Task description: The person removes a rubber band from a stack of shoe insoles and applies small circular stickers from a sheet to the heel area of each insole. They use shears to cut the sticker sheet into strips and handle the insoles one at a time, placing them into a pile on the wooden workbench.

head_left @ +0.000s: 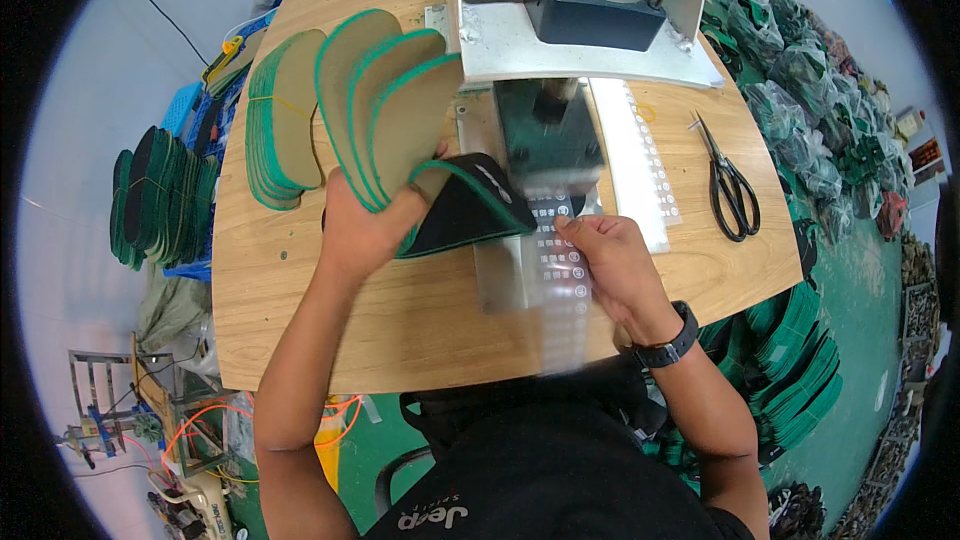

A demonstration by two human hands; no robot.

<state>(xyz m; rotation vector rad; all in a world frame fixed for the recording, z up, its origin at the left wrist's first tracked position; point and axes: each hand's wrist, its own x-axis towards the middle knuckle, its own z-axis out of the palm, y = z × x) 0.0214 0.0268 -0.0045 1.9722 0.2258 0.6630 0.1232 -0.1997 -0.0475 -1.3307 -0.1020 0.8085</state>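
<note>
The left hand (365, 225) was clamped on a fan of tan, green-edged insoles (385, 90), with a black-faced insole (455, 215) curling out toward the dark press block (545, 135)! Over on the right, the right hand (615, 265) pinched a clear printed strip (562, 285) just below that block, which barred the view beyond. The pneumatic press (600, 25) crowded the bench (400, 340); a banded insole stack (280, 130) lay left, black-handled scissors (733, 190) right, bagged bundles (800, 110) heaped past the edge.
</note>
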